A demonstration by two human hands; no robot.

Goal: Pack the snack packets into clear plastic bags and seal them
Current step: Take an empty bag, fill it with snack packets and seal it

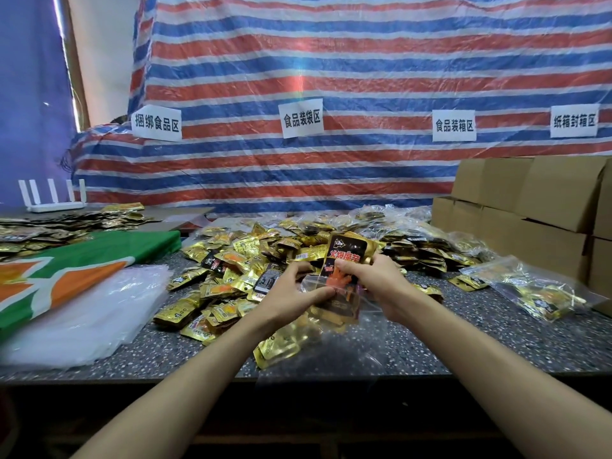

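L grip (291,294) & R grip (381,283) bare; forearms (198,369) bare, slim.

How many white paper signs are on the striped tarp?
4 signs: far left, centre, right of centre, far right. Others may lie outside the view.

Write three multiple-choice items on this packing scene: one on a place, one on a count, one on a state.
1. Where do the cardboard boxes stand?
A. At the left
B. At the right
C. In the middle

2. How many white signs hang on the striped tarp?
A. Four
B. Two
C. Six

3. The black packet is
A. sealed in a bag
B. lying flat, untouched
C. partly inside the clear bag

Answers: 1 B, they stack at the right edge; 2 A, four signs show; 3 C, its top sticks out of the bag's mouth.
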